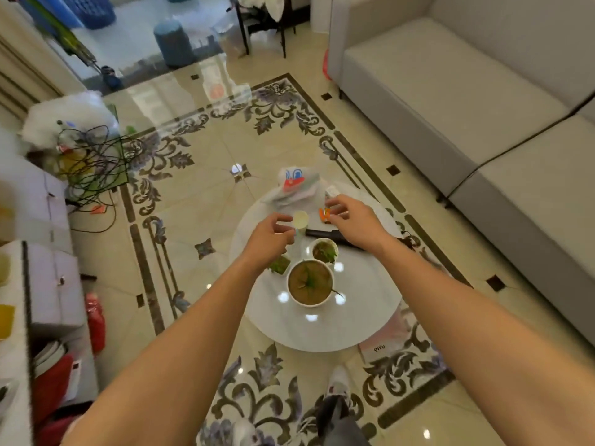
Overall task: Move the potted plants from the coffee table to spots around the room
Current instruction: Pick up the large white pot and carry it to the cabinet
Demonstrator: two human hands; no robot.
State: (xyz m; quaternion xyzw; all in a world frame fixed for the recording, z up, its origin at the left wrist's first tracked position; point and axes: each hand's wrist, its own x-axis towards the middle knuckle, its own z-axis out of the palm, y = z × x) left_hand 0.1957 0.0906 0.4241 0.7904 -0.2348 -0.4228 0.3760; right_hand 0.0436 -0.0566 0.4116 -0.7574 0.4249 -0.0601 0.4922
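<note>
We record bright, even indoor light, with small round glare spots on the glossy desk [322, 329] and a broad bluish sheen on the far floor [180, 91], while wide-angle distortion and soft blur degrade the left edge.

Arms outstretched, left grip [273, 235] and right grip [352, 217] loosely curled.

Glossy cream floor [193, 201] with floral inlay, grey sofa [450, 91] right

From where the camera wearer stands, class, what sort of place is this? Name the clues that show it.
Probably a home living room: a pale grey cushioned sofa, a round white coffee table holding a white-potted plant, and a glossy cream tiled floor with dark floral inlay.
</note>
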